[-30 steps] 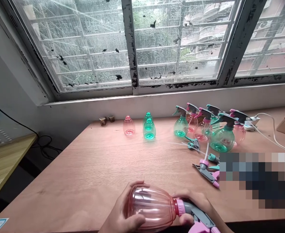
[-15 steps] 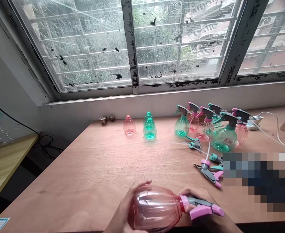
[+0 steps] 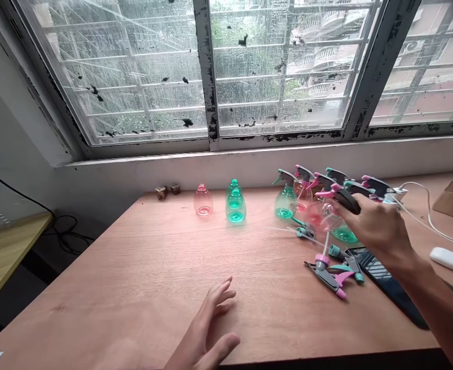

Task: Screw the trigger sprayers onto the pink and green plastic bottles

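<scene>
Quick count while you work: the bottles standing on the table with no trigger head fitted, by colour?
Pink plastic bottle: 1
Green plastic bottles: 2
Total: 3

Daylight entering through steel-framed window (image 3: 284, 67), black paint flaking, panes streaked with grime, security bars (image 3: 141, 67) crossing behind glass. Apartment block (image 3: 322, 67) with balconies rising beyond at far right. Pale sill (image 3: 249, 159) running below window. Plywood table (image 3: 95, 288) stretching toward far wall. Lower wooden tabletop (image 3: 6, 252) sitting near left, black cable (image 3: 66, 231) looping behind it. White wall (image 3: 18, 128) closing in left side.
</scene>
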Motion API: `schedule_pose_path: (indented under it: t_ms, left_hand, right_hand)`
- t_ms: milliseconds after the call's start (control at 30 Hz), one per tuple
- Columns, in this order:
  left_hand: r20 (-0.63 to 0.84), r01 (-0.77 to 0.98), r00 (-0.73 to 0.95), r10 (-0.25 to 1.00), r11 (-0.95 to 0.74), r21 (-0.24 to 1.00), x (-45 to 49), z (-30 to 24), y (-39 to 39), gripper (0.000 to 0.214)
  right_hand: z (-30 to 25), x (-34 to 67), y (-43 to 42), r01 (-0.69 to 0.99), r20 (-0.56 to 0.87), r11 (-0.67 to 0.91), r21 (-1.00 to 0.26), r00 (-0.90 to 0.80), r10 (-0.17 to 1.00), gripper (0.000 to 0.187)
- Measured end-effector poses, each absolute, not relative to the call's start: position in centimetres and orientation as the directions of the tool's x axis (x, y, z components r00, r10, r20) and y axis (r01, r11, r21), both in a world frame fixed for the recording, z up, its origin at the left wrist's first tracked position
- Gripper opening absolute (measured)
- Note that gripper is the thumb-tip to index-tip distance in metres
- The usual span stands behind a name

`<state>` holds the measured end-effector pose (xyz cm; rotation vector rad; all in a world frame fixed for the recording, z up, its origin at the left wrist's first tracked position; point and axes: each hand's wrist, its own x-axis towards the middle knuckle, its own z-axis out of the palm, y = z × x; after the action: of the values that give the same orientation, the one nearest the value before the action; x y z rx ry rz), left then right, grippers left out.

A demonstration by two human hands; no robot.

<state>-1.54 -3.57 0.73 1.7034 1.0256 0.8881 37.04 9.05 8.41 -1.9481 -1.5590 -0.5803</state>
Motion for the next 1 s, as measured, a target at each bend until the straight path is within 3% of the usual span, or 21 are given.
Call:
schedule_pose_path:
  t_ms: [100,433,700,1000]
  left_hand:
    - [0.097,0.281,0.39,0.916,-0.219,0.935,-1.4,1.0,-3.6,0.053]
    - [0.135,0.317,0.401,0.906,-0.275,0.908,-1.5,1.2,-3.5,0.05]
    - [0.164,0.336,0.418,0.894,-0.32,0.886,-1.4,1.4,-3.4,0.047]
    - [0.073,0.378,0.397,0.915,-0.235,0.896,-1.5,1.4,-3.3,0.048]
  right_hand:
    - [9.0,36.7,10.9,0.966,0.526,-0.254,-0.055,0.244,0.815,0.059]
    - [9.6,36.6,14.8,0.978,0.378,-0.163,-0.128,0.2,0.904,0.057]
    - [9.3,36.8,16.3,0.96,0.351,-0.221,-0.169,0.268,0.897,0.056]
    - [9.0,36.1,15.2,0.948,0.379,-0.263,-0.181,0.314,0.871,0.067]
